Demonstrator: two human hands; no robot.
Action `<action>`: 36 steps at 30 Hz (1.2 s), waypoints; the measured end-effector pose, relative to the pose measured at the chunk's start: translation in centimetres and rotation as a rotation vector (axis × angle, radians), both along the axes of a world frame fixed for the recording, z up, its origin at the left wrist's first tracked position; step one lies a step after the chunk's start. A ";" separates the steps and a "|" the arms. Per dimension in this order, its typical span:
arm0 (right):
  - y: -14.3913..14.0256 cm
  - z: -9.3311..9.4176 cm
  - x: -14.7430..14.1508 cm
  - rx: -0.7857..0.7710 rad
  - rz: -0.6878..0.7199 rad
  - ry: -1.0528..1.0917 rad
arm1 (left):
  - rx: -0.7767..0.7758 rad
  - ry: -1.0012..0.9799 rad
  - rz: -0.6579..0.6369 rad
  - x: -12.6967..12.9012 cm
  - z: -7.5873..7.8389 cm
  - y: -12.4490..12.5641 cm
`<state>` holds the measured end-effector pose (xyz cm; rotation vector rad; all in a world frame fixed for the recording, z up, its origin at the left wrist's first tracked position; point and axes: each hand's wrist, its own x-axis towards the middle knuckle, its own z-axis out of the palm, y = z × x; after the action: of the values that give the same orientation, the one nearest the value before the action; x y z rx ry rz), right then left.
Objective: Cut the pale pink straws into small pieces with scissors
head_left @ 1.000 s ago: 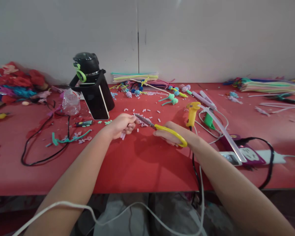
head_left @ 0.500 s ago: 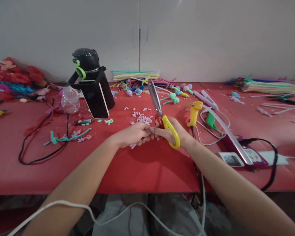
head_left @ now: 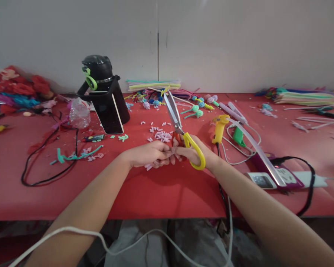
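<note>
Scissors (head_left: 173, 111) with a yellow and a red handle loop hang on my right hand (head_left: 193, 150), blades pointing up and away from me. Its thumb and fingertips meet those of my left hand (head_left: 151, 152) above the table's middle. My left hand is closed in a pinch; whatever sits between the fingertips is too small to make out. Just beyond the hands lies a heap of short lilac pipe-cleaner pieces (head_left: 161, 135), with a few more under my left hand.
A black bottle (head_left: 98, 68) with a phone (head_left: 107, 113) leaning on it stands left. Right are a yellow glue gun (head_left: 219, 128) with a long glue stick, cables and a purple power strip (head_left: 291, 178). Pipe-cleaner bundles (head_left: 306, 97) lie at the back. A white cable (head_left: 156, 230) crosses my lap.
The scissors have tipped slightly leftward and their blades have parted a little. Both hands stay together, shifted very slightly.
</note>
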<state>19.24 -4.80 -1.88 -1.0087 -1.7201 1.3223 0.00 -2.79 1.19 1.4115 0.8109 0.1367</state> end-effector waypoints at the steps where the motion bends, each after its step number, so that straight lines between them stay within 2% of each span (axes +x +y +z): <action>1: 0.0 0.0 0.0 0.008 -0.008 0.002 | 0.004 0.004 -0.007 -0.1 0.0 0.1; 8: 0.0 0.1 -0.2 0.033 -0.159 0.015 | 0.037 0.025 -0.005 -0.7 0.1 0.4; 11: 0.2 0.2 -0.2 0.050 -0.213 0.009 | 0.081 0.000 0.052 -0.7 0.1 0.5; 13: 0.2 0.5 0.0 0.038 -0.260 0.022 | 0.142 -0.005 0.141 -0.7 0.1 0.7; 17: 0.1 1.2 1.0 -0.002 -0.302 -0.051 | 0.323 -0.059 0.410 -1.3 -0.2 1.8; 20: -0.1 1.4 1.9 -0.010 -0.224 -0.209 | 0.426 -0.119 0.569 -2.0 -0.3 2.7; 24: -0.3 0.8 2.3 0.020 -0.136 -0.342 | 0.435 -0.208 0.689 -2.6 -0.2 3.2; 28: -0.5 0.3 1.9 0.035 -0.116 -0.405 | 0.427 -0.272 0.716 -2.5 -0.1 3.2; 36: -0.6 0.4 1.6 0.060 -0.139 -0.450 | 0.426 -0.272 0.641 -2.0 0.0 2.6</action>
<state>20.80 -5.39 -1.50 -1.4435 -1.9568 0.9988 -1.98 -0.19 1.16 1.4323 1.0164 1.0222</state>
